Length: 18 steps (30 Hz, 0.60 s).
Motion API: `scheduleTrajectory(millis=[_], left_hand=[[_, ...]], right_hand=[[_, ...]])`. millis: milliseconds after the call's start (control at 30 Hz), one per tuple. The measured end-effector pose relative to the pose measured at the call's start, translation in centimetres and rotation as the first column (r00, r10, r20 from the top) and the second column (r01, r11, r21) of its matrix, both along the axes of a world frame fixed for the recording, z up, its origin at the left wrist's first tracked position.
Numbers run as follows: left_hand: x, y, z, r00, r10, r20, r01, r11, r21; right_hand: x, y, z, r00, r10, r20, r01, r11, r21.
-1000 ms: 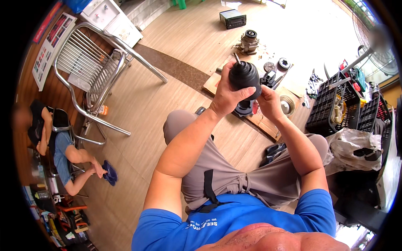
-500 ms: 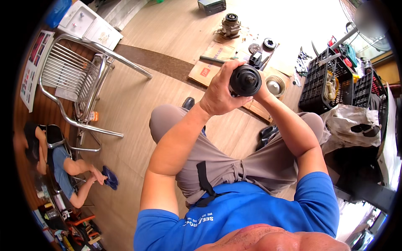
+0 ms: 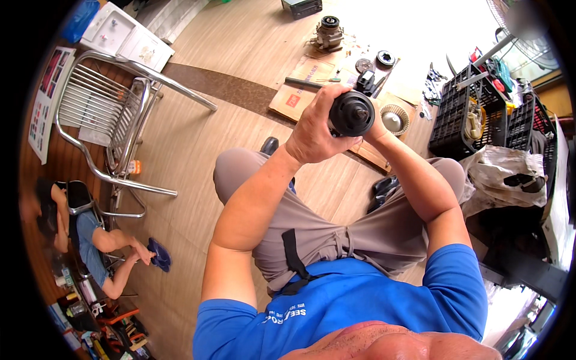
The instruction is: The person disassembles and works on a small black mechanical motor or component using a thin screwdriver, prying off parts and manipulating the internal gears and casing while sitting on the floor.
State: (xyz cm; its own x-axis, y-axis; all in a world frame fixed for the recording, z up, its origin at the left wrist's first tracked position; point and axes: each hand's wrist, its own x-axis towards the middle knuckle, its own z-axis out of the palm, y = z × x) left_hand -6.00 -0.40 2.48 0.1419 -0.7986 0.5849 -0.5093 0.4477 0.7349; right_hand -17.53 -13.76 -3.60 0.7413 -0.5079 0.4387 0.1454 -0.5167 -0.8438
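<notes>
Tan floor [image 3: 192, 258], left hand [image 3: 317, 132] cupping round black part [image 3: 350, 115], right hand [image 3: 375, 128] partly behind

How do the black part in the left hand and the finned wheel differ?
The black part is mostly dark; the finned wheel is pale. The black part is held up in the left hand, the right hand partly hidden behind it; the finned wheel lies on the cardboard. Both show a round outline.
</notes>
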Motion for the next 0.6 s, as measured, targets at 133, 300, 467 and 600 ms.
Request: scheduleTrajectory(millis=[133, 300, 467, 600], left_hand=[[0.4, 0.1, -0.1, 0.974, -0.008, -0.225, 0.029, 0.996, 0.089], [1.4, -0.1, 0.4, 0.721, -0.084, -0.688, 0.156, 0.987, 0.043], [2.8, -0.2, 0.1, 0.532, -0.069, -0.844, 0.184, 0.982, 0.035], [3.0, -0.7, -0.2, 0.437, -0.05, -0.898, 0.228, 0.972, 0.056]], right_hand=[[0.4, 0.1, -0.3, 0.998, -0.042, -0.053, 0.038, 0.996, -0.079], [0.5, 0.0, -1.2, 0.993, 0.043, -0.112, -0.025, 0.987, 0.161], [0.2, 0.9, 3.0, 0.885, 0.143, -0.443, 0.005, 0.949, 0.316], [-0.2, 0.2, 2.9, 0.837, 0.213, -0.504, -0.072, 0.956, 0.284]])
